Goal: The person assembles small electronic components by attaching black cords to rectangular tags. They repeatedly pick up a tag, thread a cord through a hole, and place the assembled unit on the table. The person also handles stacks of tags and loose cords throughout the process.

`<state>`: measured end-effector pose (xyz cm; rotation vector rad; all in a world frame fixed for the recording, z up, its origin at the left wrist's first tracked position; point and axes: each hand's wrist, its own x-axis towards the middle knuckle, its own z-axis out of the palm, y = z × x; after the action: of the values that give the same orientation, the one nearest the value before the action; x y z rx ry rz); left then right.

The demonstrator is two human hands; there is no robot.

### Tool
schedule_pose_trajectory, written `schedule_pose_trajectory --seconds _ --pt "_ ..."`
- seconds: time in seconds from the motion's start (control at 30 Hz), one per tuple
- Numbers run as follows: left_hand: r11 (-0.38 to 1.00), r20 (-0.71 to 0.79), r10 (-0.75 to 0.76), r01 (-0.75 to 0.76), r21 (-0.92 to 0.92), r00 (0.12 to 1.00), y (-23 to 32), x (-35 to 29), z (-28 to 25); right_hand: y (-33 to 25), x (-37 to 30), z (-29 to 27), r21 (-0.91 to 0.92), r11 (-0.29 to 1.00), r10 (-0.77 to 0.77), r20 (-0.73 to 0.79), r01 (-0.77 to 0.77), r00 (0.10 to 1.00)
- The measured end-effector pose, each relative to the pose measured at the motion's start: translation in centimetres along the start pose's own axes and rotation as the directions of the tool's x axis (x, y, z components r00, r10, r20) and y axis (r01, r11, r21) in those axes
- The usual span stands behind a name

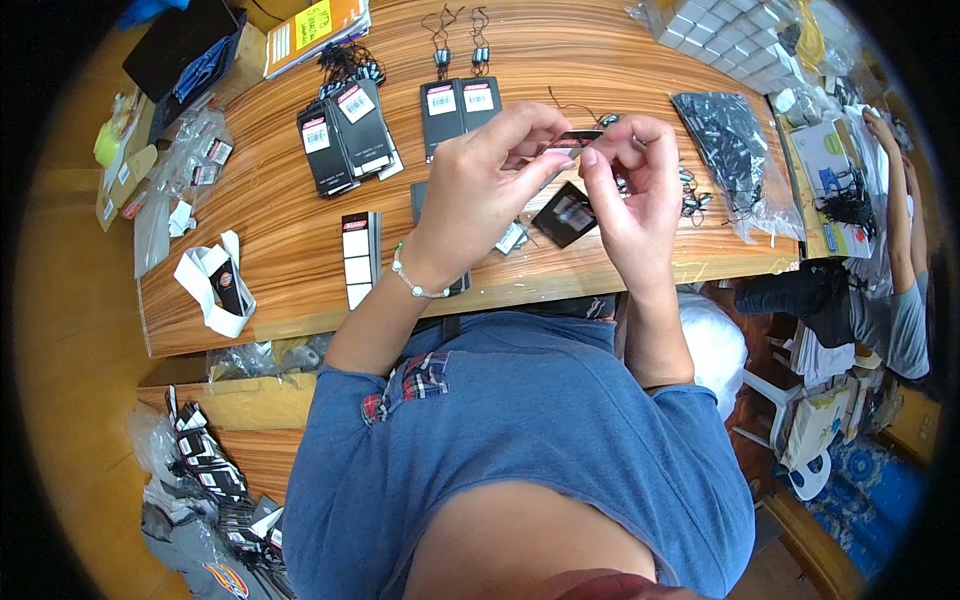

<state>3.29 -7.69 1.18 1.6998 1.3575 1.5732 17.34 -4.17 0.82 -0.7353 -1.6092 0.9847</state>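
Head view: thin dark tag (580,135) in both hands (480,165).

Here's the dark-streaked, orange-brown wooden desk (600,55); on it, white-labelled black rectangular cards (372,138); at its left end, a curled white strip (232,325); before it, a blue cloth shirt (540,410), red-plaid patch (426,376)!

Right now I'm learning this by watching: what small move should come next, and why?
Perhaps hold the dark card steady in the left hand while the right hand eases the black cord through its end: both hands' fingertips meet at the card, the cord shows just beyond, and two cards on the table have cords at their tops. Fingers hide whether it's threaded.
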Motion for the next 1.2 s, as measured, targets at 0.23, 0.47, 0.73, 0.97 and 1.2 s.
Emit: schedule_pose_trajectory --seconds 0.23,0.47,0.73,0.97,1.2 --pt "0.997 0.025 -0.033 0.035 -0.063 0.999 0.5 0.2 0.1 0.6 -0.1 -0.5 -0.038 0.998 -0.051 0.022 0.051 0.998" --pt "0.948 0.051 -0.15 0.158 -0.276 0.987 0.4 0.1 -0.3 0.1 0.4 -0.4 -0.156 0.985 -0.061 0.092 0.075 0.994" --pt "0.931 0.01 -0.158 0.152 -0.332 0.987 -0.3 0.0 0.1 0.3 0.7 -0.5 -0.34 0.916 -0.165 0.166 0.214 0.972" --pt "0.998 0.024 0.011 -0.009 -0.058 1.0 0.1 0.2 -0.2 0.5 1.3 -1.2 -0.224 0.973 -0.014 0.208 0.062 0.978" --pt "0.962 0.068 0.222 -0.23 0.149 0.973 -0.6 0.3 -0.1 1.3 1.3 -0.8 0.479 0.821 0.22 0.237 -0.311 0.946"
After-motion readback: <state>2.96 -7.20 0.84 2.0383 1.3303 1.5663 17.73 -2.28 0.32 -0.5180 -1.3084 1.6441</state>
